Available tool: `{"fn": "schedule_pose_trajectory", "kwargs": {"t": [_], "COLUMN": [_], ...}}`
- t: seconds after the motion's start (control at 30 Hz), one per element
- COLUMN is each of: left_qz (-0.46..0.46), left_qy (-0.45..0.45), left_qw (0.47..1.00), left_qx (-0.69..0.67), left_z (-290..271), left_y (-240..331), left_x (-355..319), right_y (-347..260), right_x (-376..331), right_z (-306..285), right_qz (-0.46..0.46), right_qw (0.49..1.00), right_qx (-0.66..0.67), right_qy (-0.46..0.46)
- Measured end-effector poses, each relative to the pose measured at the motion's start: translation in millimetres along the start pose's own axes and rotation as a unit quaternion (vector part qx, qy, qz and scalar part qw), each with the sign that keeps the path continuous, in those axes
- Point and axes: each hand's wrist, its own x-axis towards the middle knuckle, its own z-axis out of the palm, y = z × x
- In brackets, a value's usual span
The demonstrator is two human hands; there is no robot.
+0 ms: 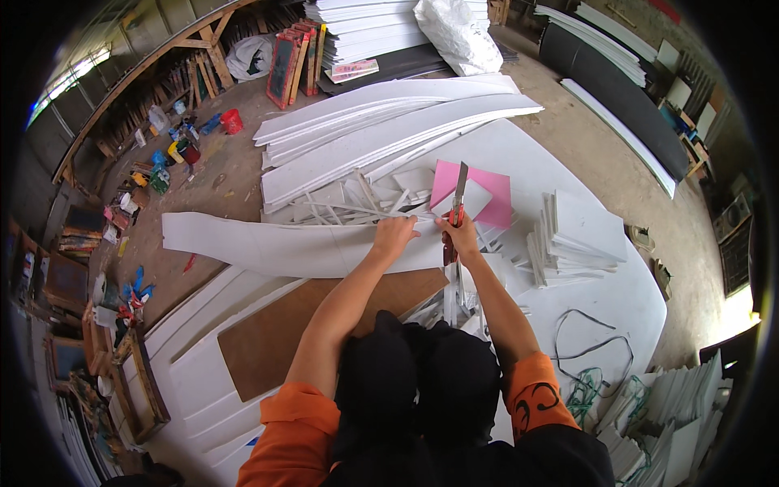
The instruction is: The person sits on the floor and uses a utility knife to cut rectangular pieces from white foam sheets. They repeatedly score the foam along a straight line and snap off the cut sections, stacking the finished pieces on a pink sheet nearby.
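My left hand [395,237] is closed over the far edge of a long white foam board [276,245], near its right end. The board reaches out to the left and bows slightly. In my right hand [461,235] is a red utility knife [458,203], its blade out and pointing away from me. That hand is close to the board's right end; whether it touches the board I cannot tell. Just beyond my hands lie a pink sheet [495,191] with a white piece on it, and a heap of thin white offcuts [357,199].
A brown board [324,325] lies in front of me on the white table [584,325]. Long white boards [389,122] are stacked at the far side. Cut white pieces [576,235] and a dark cord [596,349] lie to the right. Paint containers [187,150] stand on the floor at left.
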Motion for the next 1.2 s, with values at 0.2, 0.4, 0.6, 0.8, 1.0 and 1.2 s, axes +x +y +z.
{"fn": "schedule_pose_trajectory", "kwargs": {"t": [0.2, 0.4, 0.6, 0.8, 1.0, 1.2], "left_qz": [0.036, 0.042, 0.098, 0.092, 0.078, 0.054], "left_qy": [0.047, 0.039, 0.035, 0.061, 0.061, -0.012], "left_qw": [0.998, 0.997, 0.993, 0.993, 0.994, 0.998], "left_qx": [-0.005, 0.057, 0.057, 0.029, 0.044, -0.032], "left_z": [3.1, -16.6, -10.6, 6.9, 21.0, 28.0], "left_y": [-17.0, -85.9, -73.9, -23.0, 5.5, 14.3], "left_x": [11.0, -4.2, 7.0, 31.5, 52.1, 54.9], "right_y": [-1.6, -3.9, -2.7, -30.7, -44.4, -11.7], "right_x": [13.6, 38.9, 73.7, 49.1, -9.3, -38.6], "right_z": [-12.6, -65.1, -131.7, -149.2, -101.5, -60.5], "right_qz": [-0.034, -0.061, -0.122, -0.156, -0.027, -0.088], "right_qw": [0.999, 0.995, 0.967, 0.905, 0.928, 0.911], "right_qx": [0.008, 0.057, -0.168, -0.303, -0.359, -0.401], "right_qy": [0.013, 0.055, 0.146, 0.256, 0.096, 0.03]}}
